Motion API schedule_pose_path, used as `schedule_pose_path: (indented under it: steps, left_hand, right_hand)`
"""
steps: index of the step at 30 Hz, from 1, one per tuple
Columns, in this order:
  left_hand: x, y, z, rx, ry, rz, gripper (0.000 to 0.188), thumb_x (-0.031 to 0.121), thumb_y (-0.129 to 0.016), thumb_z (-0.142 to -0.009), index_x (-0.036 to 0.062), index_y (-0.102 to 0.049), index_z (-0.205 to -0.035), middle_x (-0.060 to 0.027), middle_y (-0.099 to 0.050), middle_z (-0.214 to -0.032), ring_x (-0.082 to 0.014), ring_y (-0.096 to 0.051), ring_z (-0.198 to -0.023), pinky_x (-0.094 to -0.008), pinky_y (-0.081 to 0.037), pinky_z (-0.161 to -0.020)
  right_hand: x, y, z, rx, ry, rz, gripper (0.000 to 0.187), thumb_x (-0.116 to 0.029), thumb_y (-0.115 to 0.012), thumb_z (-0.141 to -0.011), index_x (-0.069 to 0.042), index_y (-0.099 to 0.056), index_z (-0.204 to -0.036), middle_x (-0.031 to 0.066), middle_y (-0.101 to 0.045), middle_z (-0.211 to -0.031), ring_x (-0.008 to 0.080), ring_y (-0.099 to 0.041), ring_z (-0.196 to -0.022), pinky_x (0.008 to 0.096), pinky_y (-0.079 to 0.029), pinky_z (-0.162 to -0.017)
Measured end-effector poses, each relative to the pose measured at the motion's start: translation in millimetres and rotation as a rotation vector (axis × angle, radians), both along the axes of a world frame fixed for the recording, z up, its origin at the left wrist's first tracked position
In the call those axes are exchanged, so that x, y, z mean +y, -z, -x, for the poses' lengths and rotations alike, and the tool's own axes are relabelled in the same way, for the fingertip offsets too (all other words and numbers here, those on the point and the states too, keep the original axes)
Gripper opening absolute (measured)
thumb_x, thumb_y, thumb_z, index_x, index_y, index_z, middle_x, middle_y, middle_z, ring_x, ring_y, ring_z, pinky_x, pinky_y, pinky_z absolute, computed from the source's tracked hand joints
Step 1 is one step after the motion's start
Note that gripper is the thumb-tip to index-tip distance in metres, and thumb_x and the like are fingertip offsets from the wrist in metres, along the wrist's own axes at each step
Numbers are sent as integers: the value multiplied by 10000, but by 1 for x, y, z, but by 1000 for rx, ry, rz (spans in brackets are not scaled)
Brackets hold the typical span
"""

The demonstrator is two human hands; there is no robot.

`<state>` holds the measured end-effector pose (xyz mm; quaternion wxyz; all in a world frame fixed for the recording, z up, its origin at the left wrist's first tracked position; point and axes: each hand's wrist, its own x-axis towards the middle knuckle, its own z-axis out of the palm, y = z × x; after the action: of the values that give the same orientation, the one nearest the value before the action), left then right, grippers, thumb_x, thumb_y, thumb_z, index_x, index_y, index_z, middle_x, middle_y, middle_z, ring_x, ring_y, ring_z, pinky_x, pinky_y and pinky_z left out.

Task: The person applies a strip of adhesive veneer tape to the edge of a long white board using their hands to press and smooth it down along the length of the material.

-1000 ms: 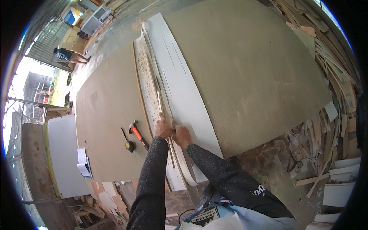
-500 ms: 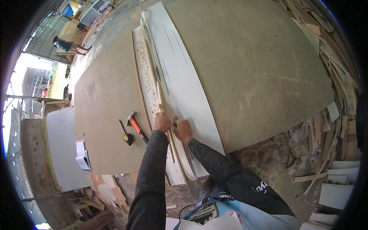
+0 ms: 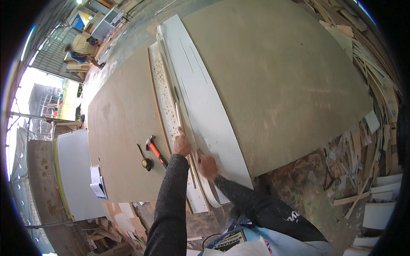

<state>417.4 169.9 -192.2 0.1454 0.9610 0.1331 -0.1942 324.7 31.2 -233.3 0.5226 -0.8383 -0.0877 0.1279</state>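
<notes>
Long narrow pieces lie lengthwise before me: a pale board dotted with holes or spots (image 3: pixel 161 81), a thin light strip (image 3: pixel 178 112) beside it, and a wide white panel (image 3: pixel 205 102) with slits. My left hand (image 3: pixel 182 144) is closed over the thin strip, its index finger stretched along it. Just to the right and nearer me, my right hand (image 3: pixel 207 165) is smeared by motion over the strips' edge and the white panel; its fingers cannot be made out. A claw hammer (image 3: pixel 157 152) with an orange and black handle lies left of my left hand.
Big brown sheets (image 3: pixel 290 85) spread beneath and on both sides. A round black and yellow tape measure (image 3: pixel 147 164), a thin dark tool (image 3: pixel 140 150) and a clipboard with papers (image 3: pixel 98 183) lie at left. Wood offcuts (image 3: pixel 354 149) are heaped at right. A person (image 3: pixel 81 57) stands far left.
My right hand has moved slightly nearer me along the strips and is now blurred. My left hand keeps its place on the strip. The whole view has shifted a little.
</notes>
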Motion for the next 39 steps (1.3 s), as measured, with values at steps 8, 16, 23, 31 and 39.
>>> schedule_pose_path:
  steps: [8, 16, 23, 31, 39]
  left_hand:
    - [-17, -7, -6, 5, 12, 24, 814, 27, -548, -756, -183, -74, -1384, -338, -609, -876, -429, -628, -859, -441, -519, -752]
    - [-18, -11, -8, -18, 89, -52, 773, 105, -543, -827, -178, -89, -1386, -350, -602, -910, -426, -630, -871, -437, -520, -770]
    - [-19, -15, -3, -37, 15, -6, 805, 73, -556, -778, -180, -91, -1384, -343, -604, -881, -419, -631, -835, -440, -521, -749]
    - [-12, 3, -6, -50, 30, 39, 840, 81, -582, -760, -209, -76, -1364, -323, -611, -817, -423, -628, -792, -453, -518, -716]
    - [-18, -6, -5, -56, 60, -26, 806, 100, -564, -799, -200, -81, -1371, -349, -599, -877, -443, -619, -844, -450, -514, -740]
  right_hand:
    - [-3, 17, 1, -96, 101, -51, 339, -63, -568, -774, 28, -607, -1099, 250, -621, -810, 384, -624, -747, 466, -486, -661]
    - [13, 13, -98, -116, 57, -24, 210, -117, -566, -796, 31, -628, -931, 242, -623, -797, 408, -624, -782, 479, -486, -681]
    - [11, 2, -45, 31, 17, 11, 501, -114, -535, -810, 21, -469, -1287, 287, -599, -726, 403, -627, -707, 482, -501, -673]
    - [-7, 12, 30, -128, 127, -43, 485, -67, -555, -807, 62, -476, -1268, 234, -611, -764, 409, -608, -689, 472, -475, -612]
    - [10, 2, -67, -76, 37, 11, 243, -172, -566, -831, 41, -610, -940, 250, -622, -770, 389, -641, -731, 492, -500, -650]
